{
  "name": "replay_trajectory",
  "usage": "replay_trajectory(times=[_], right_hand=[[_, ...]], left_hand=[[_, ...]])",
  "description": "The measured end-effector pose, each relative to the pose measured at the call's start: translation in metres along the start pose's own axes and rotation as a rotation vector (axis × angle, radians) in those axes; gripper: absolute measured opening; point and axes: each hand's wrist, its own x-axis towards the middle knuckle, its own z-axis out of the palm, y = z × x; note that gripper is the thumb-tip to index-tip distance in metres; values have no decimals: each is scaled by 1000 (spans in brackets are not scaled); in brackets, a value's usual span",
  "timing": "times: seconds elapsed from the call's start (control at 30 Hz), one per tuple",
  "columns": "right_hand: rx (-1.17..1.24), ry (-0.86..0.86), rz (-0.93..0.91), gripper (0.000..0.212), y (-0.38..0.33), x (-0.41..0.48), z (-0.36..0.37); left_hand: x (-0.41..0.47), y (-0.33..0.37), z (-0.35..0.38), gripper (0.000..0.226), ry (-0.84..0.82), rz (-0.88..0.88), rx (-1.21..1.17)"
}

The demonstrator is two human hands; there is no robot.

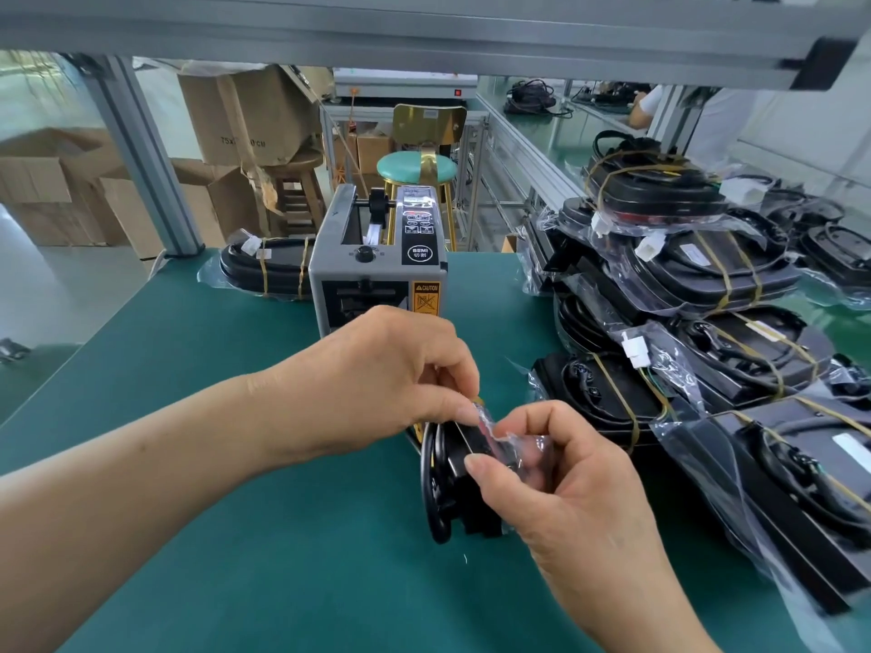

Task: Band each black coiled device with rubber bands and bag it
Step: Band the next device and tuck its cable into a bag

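Black coiled device [447, 487] is standing on edge on the bench [226, 407], directly on your side of the grey tape dispenser [377, 266]; its long axis is running from you toward the dispenser, judging by the part that is showing.

Clear bag [523, 447] is sitting bunched over the device's dispenser-facing end, spilling to the right; most of the device is lying below and on your side of the film, so the bag is needing to travel down that axis toward you.

Left hand [377, 384] is hovering over that end, its thumb and forefinger pinching the film's edge, the other fingers curling loosely; right hand [579, 492] is lying along the device's right flank, its thumb and forefinger pinching the film too; the right hand is sitting nearer the device's body.

Rubber bands on this piece: hands are hiding most of it, so you cannot confirm them.

Counts: one device in hand; one bagged device [264, 271] lying just left of the dispenser; a pile of bagged devices [707, 275] right of the dispenser, at least five showing, more behind too blurred to count; one dispenser.
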Motion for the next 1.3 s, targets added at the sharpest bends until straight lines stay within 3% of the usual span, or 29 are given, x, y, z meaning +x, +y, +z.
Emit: replay_trajectory(times=[0.17, 0.4, 0.63, 0.77, 0.9, 0.97, 1.1, 1.2, 1.3], right_hand=[[19, -12, -3, 22, 0, -2, 0], [13, -17, -26, 24, -2, -5, 9], [14, -30, -16, 23, -5, -6, 13], [20, -38, -26, 24, -6, -7, 17], [-5, -33, -67, 26, -3, -8, 23], [-90, -19, -154, 26, -1, -10, 33], [-365, -80, -424, 22, 3, -21, 63], [-461, -21, -623, 15, 7, -28, 74], [-339, 41, -594, 17, 6, -28, 61]], left_hand=[[-2, 5, 10, 15, 61, -228, -143], [-7, 14, 3, 28, -29, -314, -220], [-12, 11, 2, 36, -11, -347, -254], [-17, 13, 10, 43, 89, -320, -147], [-33, 10, 9, 41, 164, -304, -265], [-50, 5, 13, 32, 299, -326, -312], [-93, -15, 37, 12, 660, -609, -451], [-115, -42, 56, 12, 791, -812, -582], [-118, -59, 62, 20, 802, -839, -614]])
